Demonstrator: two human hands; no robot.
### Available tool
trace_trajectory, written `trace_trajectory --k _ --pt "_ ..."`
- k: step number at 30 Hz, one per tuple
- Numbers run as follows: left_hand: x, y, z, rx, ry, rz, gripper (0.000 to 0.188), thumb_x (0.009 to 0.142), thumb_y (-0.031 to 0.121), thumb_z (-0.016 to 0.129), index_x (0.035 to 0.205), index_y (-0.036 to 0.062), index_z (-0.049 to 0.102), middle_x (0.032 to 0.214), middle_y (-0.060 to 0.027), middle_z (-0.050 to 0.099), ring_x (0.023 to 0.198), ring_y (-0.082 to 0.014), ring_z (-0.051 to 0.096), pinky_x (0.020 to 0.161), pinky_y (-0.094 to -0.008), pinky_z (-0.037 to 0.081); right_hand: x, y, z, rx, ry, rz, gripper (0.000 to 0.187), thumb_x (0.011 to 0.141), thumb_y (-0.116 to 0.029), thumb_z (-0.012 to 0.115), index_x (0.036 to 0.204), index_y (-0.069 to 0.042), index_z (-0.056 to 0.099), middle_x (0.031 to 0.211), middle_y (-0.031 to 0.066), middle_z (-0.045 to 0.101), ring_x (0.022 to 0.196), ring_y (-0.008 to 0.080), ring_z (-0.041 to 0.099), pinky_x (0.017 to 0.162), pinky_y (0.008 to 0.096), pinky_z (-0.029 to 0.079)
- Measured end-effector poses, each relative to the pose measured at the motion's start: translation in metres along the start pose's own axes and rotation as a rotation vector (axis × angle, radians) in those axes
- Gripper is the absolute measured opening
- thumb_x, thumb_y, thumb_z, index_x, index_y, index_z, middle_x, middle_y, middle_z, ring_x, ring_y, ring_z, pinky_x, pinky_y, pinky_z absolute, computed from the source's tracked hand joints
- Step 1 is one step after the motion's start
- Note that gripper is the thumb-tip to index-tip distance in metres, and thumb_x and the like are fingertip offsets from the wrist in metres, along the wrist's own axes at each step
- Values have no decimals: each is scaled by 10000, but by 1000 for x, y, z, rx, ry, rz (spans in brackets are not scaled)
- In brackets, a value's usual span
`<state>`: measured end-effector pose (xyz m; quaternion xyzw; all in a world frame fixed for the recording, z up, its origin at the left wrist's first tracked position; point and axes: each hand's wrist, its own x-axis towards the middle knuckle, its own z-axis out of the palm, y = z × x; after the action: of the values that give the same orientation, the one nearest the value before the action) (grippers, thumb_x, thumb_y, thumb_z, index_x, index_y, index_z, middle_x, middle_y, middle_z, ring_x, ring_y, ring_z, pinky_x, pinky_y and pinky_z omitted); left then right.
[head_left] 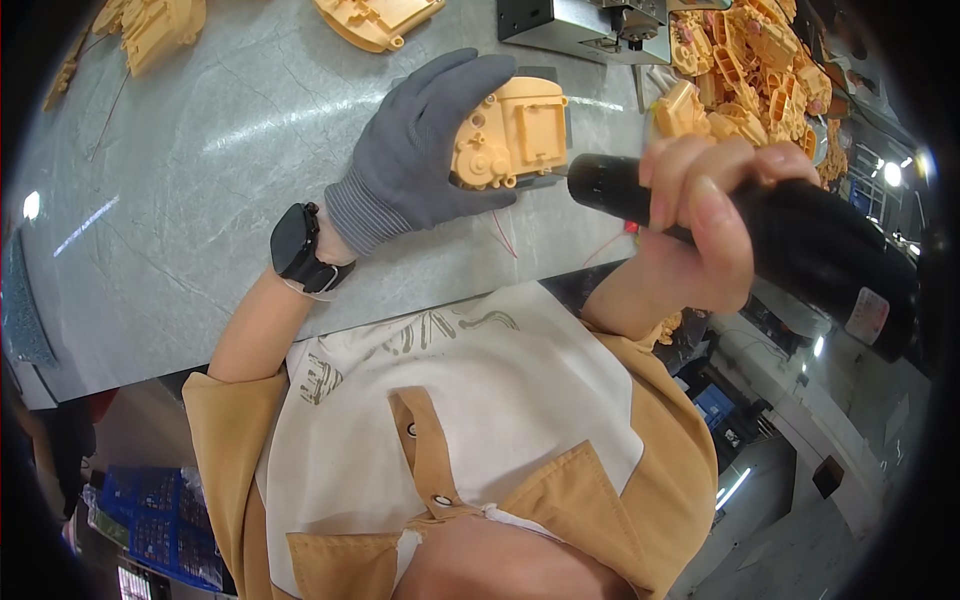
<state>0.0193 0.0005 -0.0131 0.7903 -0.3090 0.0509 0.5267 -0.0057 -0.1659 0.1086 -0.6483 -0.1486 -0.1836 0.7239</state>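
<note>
My left hand (415, 150), in a grey glove with a black watch at the wrist, is closed around a yellow-orange plastic housing (540, 135) on the grey table. Moulded rings and a raised rectangle mark its upper face. My bare right hand (710, 210) grips a black electric screwdriver (815, 250) from the right. The tool's slim tip meets or nearly meets the housing's lower right edge; whether it touches a screw I cannot tell. A thin red wire (503, 235) trails out below the housing.
Many similar plastic parts (760, 75) are heaped at the far right. Beside them stands a metal device (585, 30). Further housings lie at the back, one in the middle (375, 22) and some at the far left (160, 30). The grey tabletop (220, 200) ends just before my body.
</note>
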Motion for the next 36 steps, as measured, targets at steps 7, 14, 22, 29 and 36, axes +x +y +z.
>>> trace_trajectory --k 7,14,22,29,36 --pt "0 -3 0 -19 19 37 931 523 214 852 1309 91 368 1253 -127 482 1162 -314 465 958 -392 402 2 0 -4 -30 -193 13 380 689 4 475 1056 -25 382 594 96 438 455 183 420 546 388 396" --pt "-1 -4 -1 -9 -1 4 894 548 269 832 1301 98 381 1249 -101 482 1172 -300 454 943 -395 411 5 3 -5 1 -280 79 344 710 21 517 1004 -49 353 612 89 453 465 170 431 534 377 392" --pt "-2 -1 -4 1 -15 2 858 575 282 812 1292 81 386 1243 -121 478 1176 -309 439 951 -403 394 10 5 -12 139 -196 11 462 733 73 572 1113 -55 343 633 64 480 482 166 460 505 338 428" --pt "3 3 -5 -6 -24 19 903 513 199 838 1290 85 393 1242 -133 483 1187 -336 437 975 -406 379 88 6 -43 62 189 -127 244 723 -13 501 966 8 485 624 74 477 484 179 471 563 347 438" --pt "3 2 -5 -13 -25 20 897 506 191 837 1282 85 400 1231 -132 491 1175 -327 448 972 -399 383 90 40 -32 -100 266 -144 283 659 95 552 914 3 467 618 81 502 474 177 491 545 311 446"
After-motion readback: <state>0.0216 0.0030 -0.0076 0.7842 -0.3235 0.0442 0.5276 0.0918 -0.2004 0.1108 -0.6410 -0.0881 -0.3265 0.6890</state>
